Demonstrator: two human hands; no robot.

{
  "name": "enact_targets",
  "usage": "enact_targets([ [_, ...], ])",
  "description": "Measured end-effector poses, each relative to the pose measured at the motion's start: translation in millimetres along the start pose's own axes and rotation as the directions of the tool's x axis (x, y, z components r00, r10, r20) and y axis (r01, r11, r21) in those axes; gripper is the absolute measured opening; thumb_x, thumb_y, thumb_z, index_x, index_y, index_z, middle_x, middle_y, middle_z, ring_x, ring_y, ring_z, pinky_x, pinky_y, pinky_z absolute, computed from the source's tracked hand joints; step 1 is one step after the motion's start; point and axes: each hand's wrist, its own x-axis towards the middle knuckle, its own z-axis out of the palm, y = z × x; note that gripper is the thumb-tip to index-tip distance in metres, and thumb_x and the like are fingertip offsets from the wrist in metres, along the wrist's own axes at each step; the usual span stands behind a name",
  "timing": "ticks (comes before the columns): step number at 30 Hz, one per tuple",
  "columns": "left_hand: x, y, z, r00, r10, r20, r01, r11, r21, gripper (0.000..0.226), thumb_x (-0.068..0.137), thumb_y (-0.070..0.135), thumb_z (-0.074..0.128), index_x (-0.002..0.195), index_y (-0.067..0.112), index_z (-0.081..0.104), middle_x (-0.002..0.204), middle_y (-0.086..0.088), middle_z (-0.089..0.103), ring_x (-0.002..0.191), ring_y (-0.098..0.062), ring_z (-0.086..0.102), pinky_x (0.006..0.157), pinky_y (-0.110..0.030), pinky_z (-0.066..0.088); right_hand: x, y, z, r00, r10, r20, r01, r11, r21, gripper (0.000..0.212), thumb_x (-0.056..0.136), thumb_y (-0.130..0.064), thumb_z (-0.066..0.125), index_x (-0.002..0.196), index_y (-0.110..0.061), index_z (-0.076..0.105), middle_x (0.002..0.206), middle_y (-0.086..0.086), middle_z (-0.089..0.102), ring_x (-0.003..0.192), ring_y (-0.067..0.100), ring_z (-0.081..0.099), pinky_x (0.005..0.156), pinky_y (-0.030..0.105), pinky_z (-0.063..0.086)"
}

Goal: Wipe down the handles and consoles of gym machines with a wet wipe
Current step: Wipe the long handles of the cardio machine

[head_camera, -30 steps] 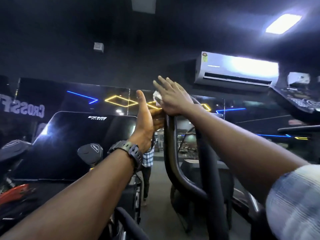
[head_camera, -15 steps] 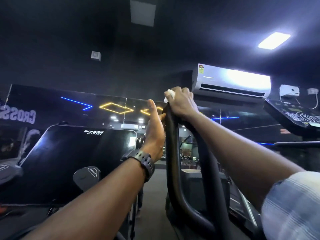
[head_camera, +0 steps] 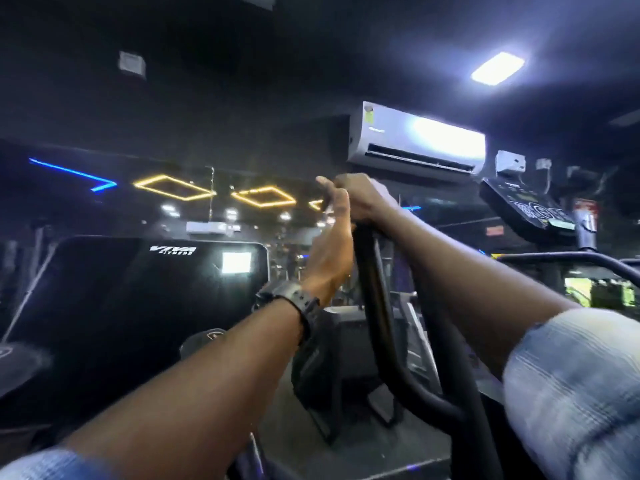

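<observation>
Right hand (head_camera: 363,199) wrapped around top of black handle (head_camera: 372,292) at twelve o'clock; wipe probably hidden inside. Left hand (head_camera: 332,244) loosely open, bracing beside. Best dragged downward, squeezing, twisting round the tube.

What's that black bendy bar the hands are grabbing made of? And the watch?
The handle bar looks like a metal tube with a matte black, perhaps rubbery, coating: smooth bend, dull sheen. The watch looks like dark moulded plastic or resin: chunky, matte, ridged strap.
</observation>
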Motion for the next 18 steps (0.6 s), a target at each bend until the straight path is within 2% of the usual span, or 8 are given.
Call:
enact_targets([
  [2,-6.5,4.6,-2.9,0.999,-0.01,0.04,0.009,0.999,0.034,0.12,0.064,0.104,0.008,0.134,0.023,0.063,0.134,-0.005,0.066,0.126,-0.022,0.059,0.113,-0.044,0.039,-3.2,7.3,-0.9,0.999,-0.039,-0.013,0.04,0.998,0.058,0.067,0.089,-0.072,0.027,0.085,-0.018,0.068,0.092,0.0,0.07,0.09,0.026,0.065,0.073,0.038,0.047],
  [3,-7.0,5.1,-3.0,0.997,-0.018,0.07,0.015,0.999,0.036,0.115,0.071,0.098,0.008,0.13,0.019,0.066,0.132,-0.007,0.067,0.124,-0.022,0.06,0.111,-0.04,0.039,-4.2,8.8,-2.8,0.999,-0.042,-0.01,0.043,0.996,0.084,0.069,0.093,-0.066,0.027,0.087,-0.012,0.069,0.092,0.006,0.072,0.09,0.027,0.065,0.076,0.039,0.048],
  [6,-8.2,11.2,-7.1,0.993,-0.033,0.117,0.035,0.999,-0.017,0.102,0.075,0.094,0.011,0.119,0.024,0.071,0.129,-0.004,0.068,0.121,-0.018,0.061,0.11,-0.04,0.041,7.0,1.2,-6.9,0.999,0.012,0.032,-0.013,1.0,0.021,0.054,0.103,-0.042,0.037,0.088,-0.001,0.068,0.096,0.022,0.069,0.094,0.035,0.062,0.08,0.038,0.044],
  [7,-8.1,12.2,-9.0,0.99,-0.039,0.133,0.045,0.998,-0.043,0.103,0.072,0.097,0.012,0.119,0.027,0.07,0.131,0.0,0.067,0.124,-0.017,0.06,0.113,-0.043,0.04,11.3,-2.8,-7.0,0.998,0.039,0.05,-0.039,0.999,0.007,0.05,0.102,-0.041,0.04,0.087,-0.002,0.067,0.096,0.021,0.069,0.094,0.034,0.062,0.08,0.038,0.045],
  [9,-5.9,12.6,-9.4,0.981,-0.071,0.18,0.084,0.995,-0.062,0.111,0.067,0.102,0.014,0.132,0.028,0.064,0.136,0.003,0.065,0.128,-0.015,0.057,0.115,-0.046,0.037,7.1,-5.2,-6.8,0.993,0.066,0.093,-0.063,0.997,-0.035,0.046,0.099,-0.048,0.042,0.083,-0.012,0.066,0.092,0.012,0.068,0.087,0.028,0.062,0.077,0.038,0.05],
  [12,-8.9,15.1,-8.6,0.979,-0.103,0.177,0.119,0.99,-0.082,0.116,0.064,0.105,0.019,0.139,0.026,0.059,0.137,0.002,0.064,0.13,-0.013,0.056,0.115,-0.044,0.037,-16.9,2.7,-8.6,0.995,-0.074,0.061,0.076,0.997,-0.033,0.043,0.095,-0.052,0.044,0.087,-0.018,0.069,0.095,-0.003,0.065,0.084,0.019,0.061,0.073,0.039,0.052],
  [14,-10.5,22.0,-9.0,0.976,-0.116,0.186,0.134,0.987,-0.092,0.117,0.063,0.104,0.02,0.144,0.026,0.054,0.144,0.002,0.058,0.135,-0.012,0.051,0.118,-0.042,0.034,-21.2,4.8,-13.7,0.994,-0.09,0.062,0.089,0.996,0.01,0.038,0.095,-0.05,0.048,0.095,-0.02,0.071,0.101,-0.004,0.066,0.088,0.019,0.063,0.075,0.037,0.051],
  [18,-5.1,25.6,-18.3,0.955,-0.142,0.26,0.175,0.979,-0.108,0.114,0.065,0.104,0.019,0.149,0.031,0.045,0.151,0.004,0.051,0.141,-0.011,0.045,0.12,-0.046,0.03,-5.3,-7.3,-7.8,0.979,0.198,0.046,-0.195,0.979,-0.06,0.036,0.094,-0.051,0.051,0.099,-0.023,0.073,0.102,0.003,0.068,0.088,0.024,0.062,0.069,0.031,0.043],
])
